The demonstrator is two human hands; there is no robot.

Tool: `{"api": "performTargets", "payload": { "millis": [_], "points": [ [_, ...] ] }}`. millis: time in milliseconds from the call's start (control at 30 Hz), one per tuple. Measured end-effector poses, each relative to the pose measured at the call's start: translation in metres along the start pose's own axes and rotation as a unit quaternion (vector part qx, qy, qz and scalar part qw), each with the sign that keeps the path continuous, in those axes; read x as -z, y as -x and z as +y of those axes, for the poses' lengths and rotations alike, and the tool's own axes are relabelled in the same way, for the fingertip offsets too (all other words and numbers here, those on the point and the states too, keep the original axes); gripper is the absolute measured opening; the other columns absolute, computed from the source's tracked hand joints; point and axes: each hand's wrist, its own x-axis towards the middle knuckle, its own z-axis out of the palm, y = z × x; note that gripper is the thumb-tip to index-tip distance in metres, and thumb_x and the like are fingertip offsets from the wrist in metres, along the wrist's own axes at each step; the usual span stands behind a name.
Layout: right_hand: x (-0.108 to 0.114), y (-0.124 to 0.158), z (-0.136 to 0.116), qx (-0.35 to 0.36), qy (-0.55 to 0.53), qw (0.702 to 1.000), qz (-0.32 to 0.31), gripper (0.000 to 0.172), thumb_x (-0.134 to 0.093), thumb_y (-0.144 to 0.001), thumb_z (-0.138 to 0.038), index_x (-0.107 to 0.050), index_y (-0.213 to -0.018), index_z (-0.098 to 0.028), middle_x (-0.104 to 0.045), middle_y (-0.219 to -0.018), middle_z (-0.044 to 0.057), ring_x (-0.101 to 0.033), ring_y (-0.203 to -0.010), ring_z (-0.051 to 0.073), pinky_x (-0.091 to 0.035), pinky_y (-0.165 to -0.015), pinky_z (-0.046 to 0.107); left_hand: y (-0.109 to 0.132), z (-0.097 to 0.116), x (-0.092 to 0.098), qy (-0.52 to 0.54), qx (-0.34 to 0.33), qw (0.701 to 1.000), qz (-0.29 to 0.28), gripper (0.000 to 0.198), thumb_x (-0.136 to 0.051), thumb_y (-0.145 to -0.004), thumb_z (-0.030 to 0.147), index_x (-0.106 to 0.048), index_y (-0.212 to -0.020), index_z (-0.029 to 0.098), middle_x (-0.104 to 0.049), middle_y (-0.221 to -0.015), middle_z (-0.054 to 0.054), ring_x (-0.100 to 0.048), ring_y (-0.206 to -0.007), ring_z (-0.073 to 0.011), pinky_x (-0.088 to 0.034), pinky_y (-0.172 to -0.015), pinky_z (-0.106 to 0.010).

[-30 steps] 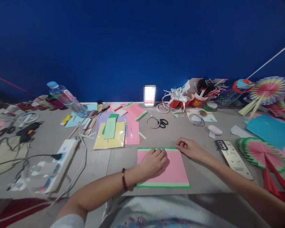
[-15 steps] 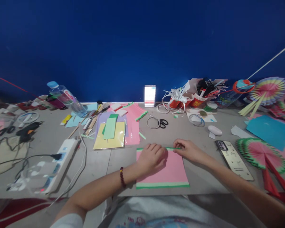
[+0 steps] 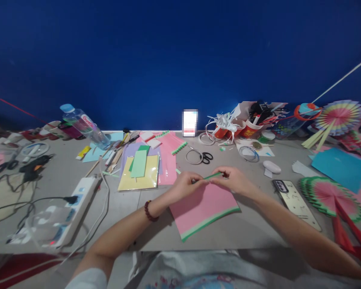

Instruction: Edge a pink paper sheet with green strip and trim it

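Both hands grip the far edge of a pink paper sheet [image 3: 209, 204] with green strips along its far and near edges. My left hand [image 3: 188, 185] pinches that edge near its left part, thumb towards me. Close beside it, my right hand [image 3: 232, 181] pinches the same edge further right. Between the hands a bit of the green strip shows. The far side of the sheet looks lifted, and the sheet lies turned at an angle, its near green edge sloping up to the right. Some fingertips are hidden behind the paper.
Left stand a power strip [image 3: 75, 212], a water bottle [image 3: 87, 126] and a yellow paper pack [image 3: 141, 180]. Black-handled scissors [image 3: 206, 157] lie beyond the hands. To the right are a phone [image 3: 297, 204], a pink-green paper fan [image 3: 331, 196] and blue paper [image 3: 343, 164].
The pink sheet has been turned at an angle and its far edge raised. My left hand has gone from lying flat on it to pinching the edge; my right hand has shifted slightly away from me.
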Motion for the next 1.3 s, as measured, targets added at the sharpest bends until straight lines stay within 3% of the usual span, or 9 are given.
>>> {"api": "performTargets", "payload": {
  "millis": [167,467,733,833,933,1033,1167,1300],
  "points": [
    [0.004,-0.009,-0.006,0.017,-0.059,0.998,-0.012,0.030,-0.061,-0.077,-0.044,-0.072,-0.079,-0.017,-0.067,-0.071,0.003,-0.055,-0.064,0.015,-0.039,-0.056,0.025,0.002,0.011,0.013,0.007,0.031,0.999,0.012,0.047,-0.054,-0.085,0.051,-0.060,-0.058,0.013,-0.044,-0.052,0.003,-0.035,-0.053,-0.0083,-0.025,-0.050,-0.022],
    [0.011,-0.023,-0.013,0.060,-0.063,0.994,-0.061,0.035,-0.060,-0.079,-0.049,-0.070,-0.071,-0.017,-0.060,-0.059,0.000,-0.052,-0.057,0.014,-0.037,-0.051,0.025,0.008,0.005,0.021,0.054,0.038,0.998,-0.017,0.039,-0.054,-0.086,0.044,-0.057,-0.062,0.013,-0.042,-0.056,0.003,-0.036,-0.056,-0.0090,-0.029,-0.053,-0.022],
    [0.014,-0.031,-0.016,0.090,-0.018,0.994,-0.066,0.034,-0.053,-0.084,-0.048,-0.072,-0.081,-0.019,-0.068,-0.075,0.001,-0.061,-0.072,0.019,-0.046,-0.064,0.028,0.004,0.013,0.035,0.034,0.024,0.998,-0.043,0.044,-0.053,-0.086,0.041,-0.041,-0.053,0.016,-0.026,-0.054,0.005,-0.026,-0.054,-0.0073,-0.023,-0.050,-0.023],
    [0.018,-0.034,-0.027,0.117,-0.001,0.990,-0.073,0.033,-0.048,-0.088,-0.043,-0.072,-0.093,-0.021,-0.072,-0.093,0.003,-0.064,-0.090,0.022,-0.049,-0.078,0.032,-0.002,0.025,0.042,0.037,-0.007,0.999,-0.040,0.038,-0.058,-0.083,0.036,-0.047,-0.054,0.015,-0.034,-0.054,0.005,-0.033,-0.054,-0.0073,-0.030,-0.052,-0.021],
    [0.022,-0.034,-0.042,0.173,0.011,0.983,-0.063,0.030,-0.047,-0.089,-0.036,-0.070,-0.104,-0.023,-0.071,-0.105,0.004,-0.063,-0.099,0.021,-0.048,-0.086,0.034,-0.006,0.034,0.044,0.046,-0.020,0.999,0.018,0.026,-0.060,-0.083,0.037,-0.064,-0.070,0.014,-0.057,-0.064,0.001,-0.048,-0.059,-0.0094,-0.039,-0.056,-0.021],
    [0.023,-0.031,-0.053,0.201,0.013,0.979,0.003,0.025,-0.053,-0.087,-0.032,-0.069,-0.104,-0.022,-0.071,-0.102,0.005,-0.065,-0.092,0.020,-0.051,-0.079,0.033,-0.006,0.035,0.043,-0.022,-0.073,0.989,0.125,0.024,-0.056,-0.088,0.035,-0.070,-0.082,0.016,-0.069,-0.074,-0.003,-0.059,-0.064,-0.0124,-0.045,-0.057,-0.022],
    [0.018,-0.022,-0.059,0.252,0.018,0.958,0.135,0.014,-0.056,-0.084,-0.022,-0.069,-0.090,-0.021,-0.071,-0.088,0.003,-0.065,-0.081,0.017,-0.051,-0.074,0.030,0.000,0.028,0.045,-0.172,-0.200,0.931,0.253,0.016,-0.055,-0.089,0.024,-0.069,-0.094,0.019,-0.074,-0.084,-0.005,-0.066,-0.075,-0.0150,-0.051,-0.068,-0.026],
    [0.007,-0.019,-0.058,0.354,0.043,0.920,0.163,0.015,-0.052,-0.087,-0.015,-0.065,-0.090,-0.023,-0.071,-0.091,0.002,-0.065,-0.086,0.017,-0.052,-0.078,0.031,0.005,0.025,0.049,-0.241,-0.257,0.890,0.290,0.015,-0.054,-0.088,0.016,-0.068,-0.093,0.019,-0.073,-0.080,-0.004,-0.067,-0.072,-0.0143,-0.052,-0.068,-0.026]
  ]
}}
